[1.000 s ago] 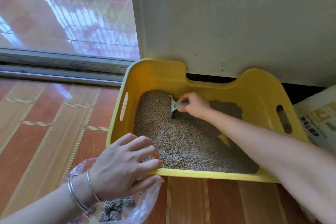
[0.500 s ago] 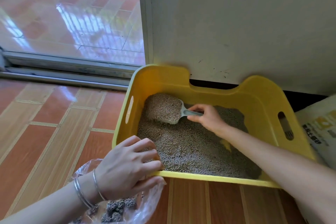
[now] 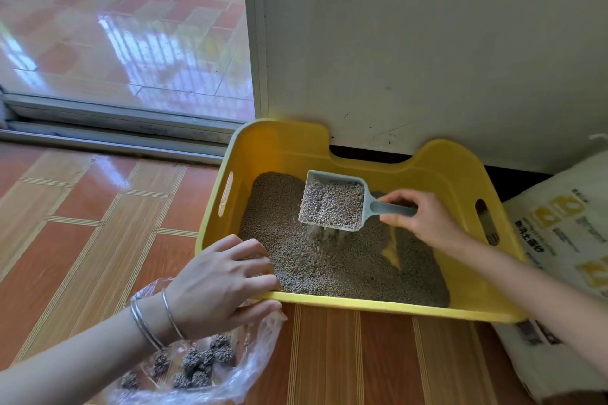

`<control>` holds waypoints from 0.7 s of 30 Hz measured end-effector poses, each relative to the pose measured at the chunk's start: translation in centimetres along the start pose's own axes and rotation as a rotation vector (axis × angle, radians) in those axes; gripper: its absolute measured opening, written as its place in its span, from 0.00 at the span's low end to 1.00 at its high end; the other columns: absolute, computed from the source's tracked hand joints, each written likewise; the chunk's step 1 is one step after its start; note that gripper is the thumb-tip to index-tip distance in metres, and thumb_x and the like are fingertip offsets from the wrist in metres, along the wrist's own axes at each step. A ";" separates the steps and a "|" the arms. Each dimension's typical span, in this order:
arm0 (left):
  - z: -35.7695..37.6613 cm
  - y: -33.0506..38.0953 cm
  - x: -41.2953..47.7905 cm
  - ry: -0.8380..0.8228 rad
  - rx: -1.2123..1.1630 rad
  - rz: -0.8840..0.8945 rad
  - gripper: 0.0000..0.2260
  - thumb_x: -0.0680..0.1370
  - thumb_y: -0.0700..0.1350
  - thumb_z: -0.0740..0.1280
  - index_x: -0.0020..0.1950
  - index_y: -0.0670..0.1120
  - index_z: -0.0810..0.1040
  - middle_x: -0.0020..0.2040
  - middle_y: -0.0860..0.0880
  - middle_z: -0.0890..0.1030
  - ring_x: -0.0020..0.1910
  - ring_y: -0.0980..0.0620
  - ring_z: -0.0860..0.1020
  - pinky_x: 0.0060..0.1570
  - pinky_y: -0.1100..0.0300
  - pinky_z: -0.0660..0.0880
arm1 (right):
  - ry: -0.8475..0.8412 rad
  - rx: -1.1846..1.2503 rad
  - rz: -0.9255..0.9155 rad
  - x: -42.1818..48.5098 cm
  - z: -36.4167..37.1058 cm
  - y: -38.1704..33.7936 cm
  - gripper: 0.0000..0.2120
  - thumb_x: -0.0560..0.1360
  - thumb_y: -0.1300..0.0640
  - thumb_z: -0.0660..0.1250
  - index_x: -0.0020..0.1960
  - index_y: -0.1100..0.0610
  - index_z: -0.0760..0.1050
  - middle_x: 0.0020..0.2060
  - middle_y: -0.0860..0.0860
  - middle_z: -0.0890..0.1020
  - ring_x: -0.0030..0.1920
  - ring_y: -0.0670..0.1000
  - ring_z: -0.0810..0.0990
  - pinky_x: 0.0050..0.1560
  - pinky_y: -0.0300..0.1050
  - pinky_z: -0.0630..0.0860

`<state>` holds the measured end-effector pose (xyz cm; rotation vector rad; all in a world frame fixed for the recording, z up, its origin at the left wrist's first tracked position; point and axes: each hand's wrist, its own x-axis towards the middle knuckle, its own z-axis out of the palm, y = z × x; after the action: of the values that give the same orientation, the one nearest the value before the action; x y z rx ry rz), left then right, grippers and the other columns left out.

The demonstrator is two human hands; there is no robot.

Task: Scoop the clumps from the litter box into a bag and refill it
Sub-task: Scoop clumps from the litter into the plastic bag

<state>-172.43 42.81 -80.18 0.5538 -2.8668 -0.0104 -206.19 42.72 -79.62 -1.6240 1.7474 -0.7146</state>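
The yellow litter box [image 3: 378,304] stands against a white wall [image 3: 427,43]. Right of the box leans a white litter sack [image 3: 566,240]; its dark Chinese print is too blurred to read. At the box's near-left corner lies a clear plastic bag [image 3: 260,352] holding dark clumps [image 3: 197,362]. The left hand [image 3: 217,279] curls over that corner's rim. The right hand [image 3: 424,217] pinches the grey scoop [image 3: 332,204], heaped with litter, above the box.
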 end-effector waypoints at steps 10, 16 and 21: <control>0.2 -0.1 -0.2 0.030 0.007 0.024 0.13 0.80 0.59 0.55 0.42 0.54 0.68 0.38 0.55 0.76 0.44 0.51 0.75 0.41 0.57 0.67 | 0.022 0.051 -0.044 -0.1 -0.4 -1.5 0.13 0.68 0.60 0.73 0.44 0.42 0.76 0.42 0.39 0.80 0.42 0.37 0.77 0.42 0.36 0.67; 0.1 0.0 -0.2 0.034 0.003 0.027 0.12 0.80 0.59 0.54 0.42 0.54 0.68 0.39 0.56 0.76 0.44 0.51 0.75 0.40 0.57 0.69 | 0.039 0.078 -0.049 -0.2 -0.8 -1.9 0.13 0.69 0.62 0.73 0.44 0.44 0.77 0.42 0.42 0.81 0.44 0.42 0.78 0.44 0.35 0.69; 0.2 0.0 -0.3 0.037 0.004 0.026 0.13 0.80 0.59 0.55 0.41 0.54 0.69 0.39 0.56 0.76 0.44 0.51 0.75 0.40 0.56 0.71 | 0.029 0.076 -0.051 -0.5 -1.0 -1.9 0.13 0.69 0.61 0.72 0.45 0.44 0.77 0.43 0.43 0.81 0.45 0.45 0.78 0.43 0.36 0.69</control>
<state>-172.23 42.88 -80.46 0.5126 -2.8378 0.0097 -205.68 42.97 -77.45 -1.6190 1.6844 -0.8221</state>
